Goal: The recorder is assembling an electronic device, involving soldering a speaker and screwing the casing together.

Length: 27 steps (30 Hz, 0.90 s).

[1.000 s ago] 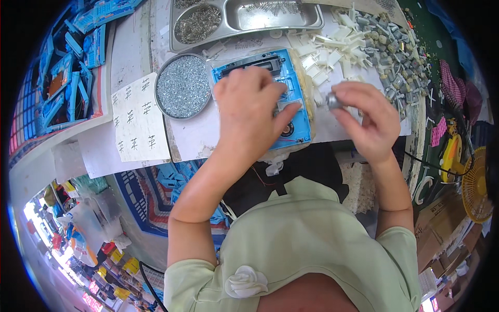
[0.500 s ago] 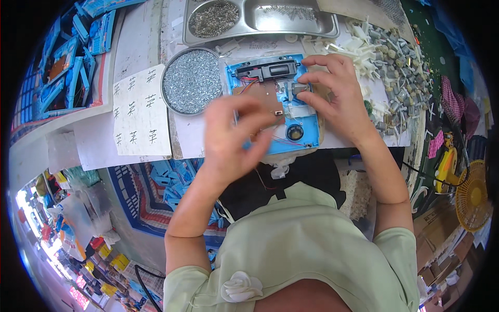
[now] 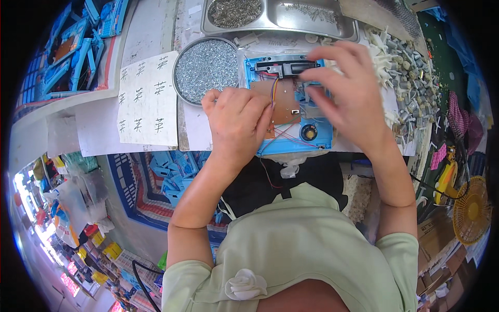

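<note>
A blue plastic housing [image 3: 326, 136] lies with its inner side up on the table before me. Inside it are a brown circuit board [image 3: 285, 101], a black part [image 3: 299, 68] along the far end, a round speaker [image 3: 309, 132] and thin coloured wires [image 3: 274, 91]. My left hand [image 3: 236, 122] is at the housing's left side, its fingers curled and the thumb by the board's edge; what they pinch is hidden. Over the right side hovers my right hand [image 3: 349, 93], somewhat blurred, with thumb and fingers apart and nothing visible between them.
A round dish of small screws [image 3: 205, 70] stands left of the housing. Behind is a metal tray [image 3: 270, 32] with small metal parts. White plastic parts [image 3: 382, 52] and small motors [image 3: 416, 96] are heaped at right. Crates of blue housings [image 3: 78, 62] stand at left.
My left hand has come down from a blurred sweep over the board to its left edge. The right hand has lifted and its fingers have spread. The whole view has shifted slightly.
</note>
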Each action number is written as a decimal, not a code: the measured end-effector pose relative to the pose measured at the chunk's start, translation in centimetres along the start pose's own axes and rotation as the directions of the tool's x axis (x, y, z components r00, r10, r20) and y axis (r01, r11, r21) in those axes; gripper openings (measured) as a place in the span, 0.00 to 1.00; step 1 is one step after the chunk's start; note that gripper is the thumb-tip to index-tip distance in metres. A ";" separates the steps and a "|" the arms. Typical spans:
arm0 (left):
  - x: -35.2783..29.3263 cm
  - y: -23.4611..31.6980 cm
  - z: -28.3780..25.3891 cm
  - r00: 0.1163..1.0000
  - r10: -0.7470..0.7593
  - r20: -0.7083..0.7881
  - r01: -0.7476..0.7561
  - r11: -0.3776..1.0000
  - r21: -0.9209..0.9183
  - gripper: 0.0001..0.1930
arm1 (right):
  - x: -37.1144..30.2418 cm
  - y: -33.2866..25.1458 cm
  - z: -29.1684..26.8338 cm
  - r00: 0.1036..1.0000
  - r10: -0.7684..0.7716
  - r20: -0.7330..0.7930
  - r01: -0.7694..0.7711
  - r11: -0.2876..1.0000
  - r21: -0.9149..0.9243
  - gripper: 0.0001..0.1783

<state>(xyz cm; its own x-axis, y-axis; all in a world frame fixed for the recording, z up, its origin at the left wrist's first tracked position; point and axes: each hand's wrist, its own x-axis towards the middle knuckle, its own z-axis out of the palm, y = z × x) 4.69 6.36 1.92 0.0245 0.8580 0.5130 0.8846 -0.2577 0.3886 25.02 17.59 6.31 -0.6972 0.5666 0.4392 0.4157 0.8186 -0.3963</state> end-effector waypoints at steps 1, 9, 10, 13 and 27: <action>0.1 0.0 0.0 1.000 -0.001 -0.002 0.001 1.000 -0.004 0.08 | 0.5 -0.3 0.7 0.999 -0.047 0.005 0.047 0.998 0.042 0.14; 0.0 0.1 0.1 1.000 -0.012 -0.008 0.012 1.000 -0.010 0.07 | 4.0 0.4 3.9 0.938 -0.301 0.171 0.293 0.954 0.070 0.13; -0.1 -0.1 0.0 1.000 -0.020 -0.008 0.019 1.000 -0.014 0.08 | 4.0 0.4 3.9 0.940 -0.300 0.165 0.293 0.954 0.064 0.12; -0.3 -0.7 -0.4 0.999 -0.054 -0.001 0.054 0.998 -0.043 0.09 | 2.9 0.4 3.7 0.948 -0.286 0.140 0.284 0.958 0.034 0.10; 2.5 1.9 1.4 0.995 -0.070 0.069 0.091 0.924 -0.371 0.13 | -0.8 2.6 2.1 1.000 0.017 0.026 -0.020 0.993 0.114 0.07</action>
<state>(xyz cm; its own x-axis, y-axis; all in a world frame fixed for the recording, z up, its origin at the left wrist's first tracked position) 7.05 8.66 2.86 -0.0055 0.9026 0.4304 0.6472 -0.3249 0.6897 25.47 19.08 3.20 -0.7048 0.5779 0.4115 0.3600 0.7912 -0.4945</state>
